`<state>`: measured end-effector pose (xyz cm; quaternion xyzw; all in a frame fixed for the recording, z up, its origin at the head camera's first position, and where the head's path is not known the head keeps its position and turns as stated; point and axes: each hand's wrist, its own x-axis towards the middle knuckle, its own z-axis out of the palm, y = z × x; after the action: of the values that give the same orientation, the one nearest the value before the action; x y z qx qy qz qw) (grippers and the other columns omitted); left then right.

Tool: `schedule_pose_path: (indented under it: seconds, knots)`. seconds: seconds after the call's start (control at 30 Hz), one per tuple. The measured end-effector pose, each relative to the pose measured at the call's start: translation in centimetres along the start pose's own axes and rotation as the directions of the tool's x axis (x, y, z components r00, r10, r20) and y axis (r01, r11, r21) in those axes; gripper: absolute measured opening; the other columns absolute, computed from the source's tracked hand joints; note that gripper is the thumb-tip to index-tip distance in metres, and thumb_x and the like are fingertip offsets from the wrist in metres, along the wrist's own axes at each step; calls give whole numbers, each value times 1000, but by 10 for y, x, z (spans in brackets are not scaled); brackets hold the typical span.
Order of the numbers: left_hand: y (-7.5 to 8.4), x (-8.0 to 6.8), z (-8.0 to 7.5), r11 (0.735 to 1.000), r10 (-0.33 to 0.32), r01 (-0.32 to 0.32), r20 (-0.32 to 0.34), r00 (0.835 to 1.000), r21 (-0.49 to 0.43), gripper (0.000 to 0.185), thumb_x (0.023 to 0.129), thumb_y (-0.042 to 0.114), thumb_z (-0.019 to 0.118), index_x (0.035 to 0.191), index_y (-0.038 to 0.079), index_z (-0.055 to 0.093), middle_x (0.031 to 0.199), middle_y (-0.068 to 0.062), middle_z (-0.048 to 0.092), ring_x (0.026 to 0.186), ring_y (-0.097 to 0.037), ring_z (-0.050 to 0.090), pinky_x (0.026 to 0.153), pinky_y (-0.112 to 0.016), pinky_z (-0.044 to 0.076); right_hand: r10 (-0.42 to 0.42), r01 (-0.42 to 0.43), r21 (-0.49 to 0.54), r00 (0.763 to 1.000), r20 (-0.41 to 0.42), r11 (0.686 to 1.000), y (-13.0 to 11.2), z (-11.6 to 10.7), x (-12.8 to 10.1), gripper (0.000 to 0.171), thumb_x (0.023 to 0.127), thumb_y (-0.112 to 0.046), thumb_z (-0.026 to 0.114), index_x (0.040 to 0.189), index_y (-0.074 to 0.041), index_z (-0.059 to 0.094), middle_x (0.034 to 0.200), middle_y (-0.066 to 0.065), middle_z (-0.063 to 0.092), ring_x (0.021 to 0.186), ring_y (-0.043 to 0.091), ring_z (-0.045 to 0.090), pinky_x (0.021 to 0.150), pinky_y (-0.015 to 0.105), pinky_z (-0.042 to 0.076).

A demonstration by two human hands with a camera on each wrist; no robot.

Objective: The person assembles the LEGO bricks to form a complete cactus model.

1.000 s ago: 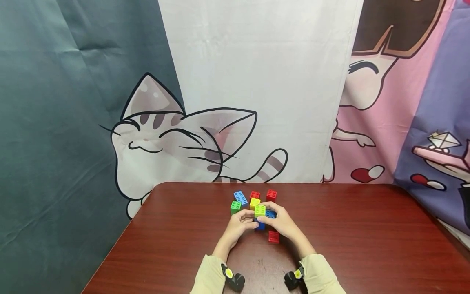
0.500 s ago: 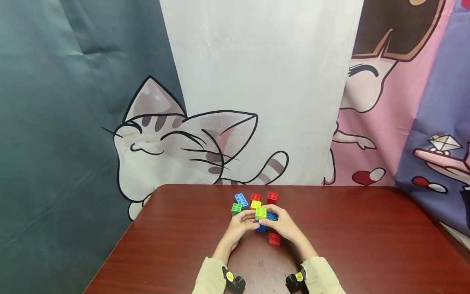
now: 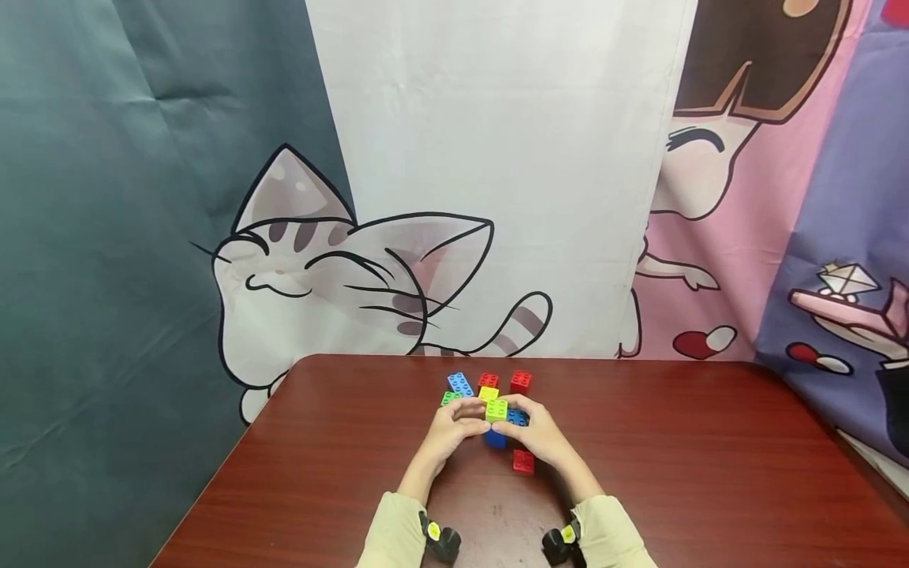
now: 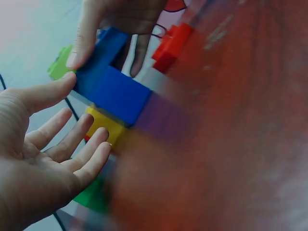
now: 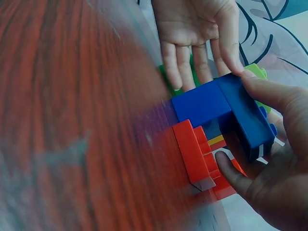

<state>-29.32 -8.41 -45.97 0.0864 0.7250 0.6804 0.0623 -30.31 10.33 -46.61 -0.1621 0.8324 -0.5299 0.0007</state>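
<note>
Two hands are seen meeting over a cluster of toy bricks near the far middle of the desk [image 3: 710, 473].

Left side: a light blue brick [image 3: 460, 384] is seen lying flat at the far left of the cluster, with a green brick [image 3: 447, 397] just in front of it, partly hidden by fingers. The left hand [image 3: 447, 430] is held with fingers nearly straight; in the left wrist view the fingers [image 4: 72, 144] are spread and relaxed, and only the thumb tip is placed against the edge of the blue brick assembly [image 4: 115, 89]. Nothing is gripped by it.

Centre: the blue brick assembly, an L of two dark blue bricks, is capped by a lime brick [image 3: 496, 409] in the head view. A yellow brick [image 3: 488, 393] is noted just behind it, and a red brick [image 3: 488, 379] behind that.

Right side: the right hand [image 3: 536, 434] is curled round the assembly, thumb on the upper edge and fingers underneath, as recorded in the right wrist view [image 5: 269, 159]. A second red brick [image 3: 521, 382] stands at the far right of the cluster. A third red brick [image 3: 523, 461] lies on the desk just in front of the right hand, beside the assembly.
</note>
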Motion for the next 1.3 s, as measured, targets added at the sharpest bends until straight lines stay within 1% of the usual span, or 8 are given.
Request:
schedule_pose_path:
  seconds: [0.23, 0.4, 0.63, 0.77, 0.9, 1.07, 1.17, 1.3]
  knots:
    - [6, 7, -9, 997, 61, -52, -180, 982, 53, 46, 82, 18, 69, 121, -2, 53, 117, -23, 62, 93, -13, 65, 78, -26, 53, 30, -30, 11, 1000, -6, 999, -1, 2, -1, 41, 80, -26, 73, 117, -12, 60, 109, 8, 65, 90, 14, 57, 78, 23, 49]
    - [8, 14, -10, 989, 139, -115, -345, 928, 88, 45, 80, 15, 71, 118, -2, 55, 115, -24, 61, 93, -21, 64, 74, -19, 52, 24, -24, 15, 1000, -9, 1000, 0, -2, 0, 41, 80, -25, 72, 117, -11, 60, 107, 9, 64, 89, 14, 57, 77, 24, 49]
    - [0, 26, -6, 952, 213, -83, -445, 870, 294, 49, 74, 21, 78, 116, 7, 58, 121, -17, 58, 111, -31, 47, 90, -44, 45, 60, -60, 8, 998, -13, 998, 2, -2, 3, 41, 79, -29, 73, 116, -15, 60, 106, 7, 64, 89, 15, 57, 78, 25, 48]
    - [-1, 36, -10, 932, 200, -33, -438, 877, 360, 56, 72, 24, 79, 121, 12, 54, 128, -15, 49, 119, -31, 36, 93, -52, 39, 56, -56, 22, 998, -13, 998, 2, 1, 5, 41, 80, -29, 72, 116, -15, 60, 106, 7, 64, 89, 15, 57, 78, 25, 48]
    - [-6, 45, -18, 932, 129, 28, -404, 905, 362, 67, 72, 24, 80, 129, 12, 48, 134, -16, 45, 123, -34, 32, 97, -56, 36, 50, -49, 44, 999, -6, 998, 1, 3, 4, 40, 81, -26, 72, 117, -13, 60, 106, 8, 64, 89, 14, 56, 78, 24, 48]
    - [-17, 52, -25, 970, -13, 95, -344, 939, 222, 80, 72, 23, 79, 139, 9, 38, 142, -18, 41, 126, -35, 33, 105, -54, 34, 64, -63, 62, 998, -18, 996, 2, 4, 2, 40, 81, -23, 72, 117, -13, 60, 107, 8, 64, 90, 14, 55, 77, 26, 47]
    - [-22, 55, -26, 978, -72, 131, -327, 942, 163, 83, 72, 22, 78, 142, 9, 35, 143, -18, 39, 125, -33, 35, 107, -52, 33, 75, -74, 64, 997, -15, 995, 2, 4, 1, 40, 80, -24, 72, 117, -15, 60, 108, 7, 63, 91, 14, 55, 78, 26, 47]
    - [-24, 59, -26, 964, -88, 159, -308, 947, 213, 83, 71, 19, 78, 142, 12, 36, 143, -19, 37, 123, -36, 35, 104, -55, 33, 84, -83, 75, 996, -12, 994, 5, 3, 1, 40, 79, -26, 73, 116, -17, 60, 107, 8, 63, 92, 15, 55, 79, 26, 47]
